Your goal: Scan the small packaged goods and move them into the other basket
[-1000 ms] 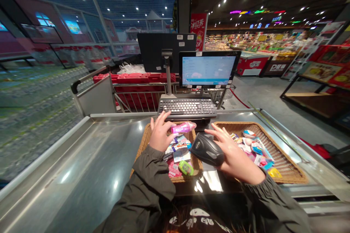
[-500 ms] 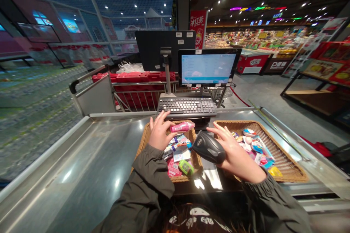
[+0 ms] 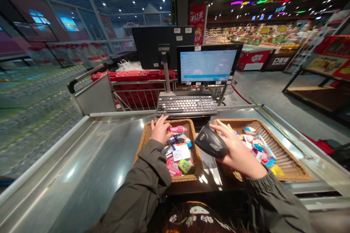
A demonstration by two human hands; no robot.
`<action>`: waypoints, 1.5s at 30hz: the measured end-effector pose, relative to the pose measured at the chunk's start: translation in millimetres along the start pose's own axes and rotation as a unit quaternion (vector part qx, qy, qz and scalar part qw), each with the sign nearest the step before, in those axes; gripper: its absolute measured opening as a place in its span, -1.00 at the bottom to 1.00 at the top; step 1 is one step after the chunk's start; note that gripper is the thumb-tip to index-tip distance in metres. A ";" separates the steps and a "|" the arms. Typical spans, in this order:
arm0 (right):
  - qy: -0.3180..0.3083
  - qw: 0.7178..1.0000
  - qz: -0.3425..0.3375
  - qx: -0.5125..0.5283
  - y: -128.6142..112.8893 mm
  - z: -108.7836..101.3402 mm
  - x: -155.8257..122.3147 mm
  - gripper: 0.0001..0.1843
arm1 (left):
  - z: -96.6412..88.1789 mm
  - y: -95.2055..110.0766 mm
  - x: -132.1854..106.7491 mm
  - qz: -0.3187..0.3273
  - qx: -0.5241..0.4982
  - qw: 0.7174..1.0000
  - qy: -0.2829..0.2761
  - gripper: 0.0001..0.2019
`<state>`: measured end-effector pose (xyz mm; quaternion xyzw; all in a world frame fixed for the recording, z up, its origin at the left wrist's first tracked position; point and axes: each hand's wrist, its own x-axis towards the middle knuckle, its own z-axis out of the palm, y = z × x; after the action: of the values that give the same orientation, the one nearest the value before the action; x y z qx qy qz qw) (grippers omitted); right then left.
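My left hand (image 3: 160, 130) is over the far part of the left wicker basket (image 3: 199, 156), thumb and fingers closed on the near end of a small pink bottle (image 3: 177, 129). Below it in the basket lie a white box (image 3: 181, 152), a green item (image 3: 186, 166) and pink packs (image 3: 172, 167). My right hand (image 3: 235, 149) grips a black barcode scanner (image 3: 210, 142), its head pointing left toward that basket. Beyond this hand sits the right wicker basket (image 3: 294, 164), holding several small colourful packs (image 3: 257, 144) and a yellow one (image 3: 276, 170).
A keyboard (image 3: 186, 105) and a lit monitor (image 3: 207, 66) stand behind the baskets, next to a second screen (image 3: 164, 47) seen from its back. The metal counter (image 3: 90, 167) stretches left. Behind it is a cart with red crates (image 3: 131, 76).
My left hand has lowered the pink bottle and brought it slightly left, deeper over the left basket. The scanner in my right hand has shifted slightly right.
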<state>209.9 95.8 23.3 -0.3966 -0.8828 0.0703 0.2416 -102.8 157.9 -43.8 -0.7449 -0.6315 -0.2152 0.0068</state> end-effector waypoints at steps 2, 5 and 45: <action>0.000 1.000 0.003 -0.005 2.4 0.5 -0.6 -0.54 | 10.8 -1.8 0.7 0.006 0.023 1.000 -0.006 -0.90; 0.004 1.000 0.004 -0.008 6.9 1.7 -2.4 -0.54 | 21.6 -0.1 2.0 0.020 0.057 0.998 -0.012 -0.90; 0.076 0.992 0.094 -0.044 66.7 -37.1 -71.3 -0.56 | 21.4 120.9 19.2 0.192 0.046 0.978 -0.062 -0.70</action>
<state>312.8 86.0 8.3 -0.4918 -0.8232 0.0234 0.2828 20.0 157.5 -25.3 -0.8632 -0.4848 -0.1341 0.0433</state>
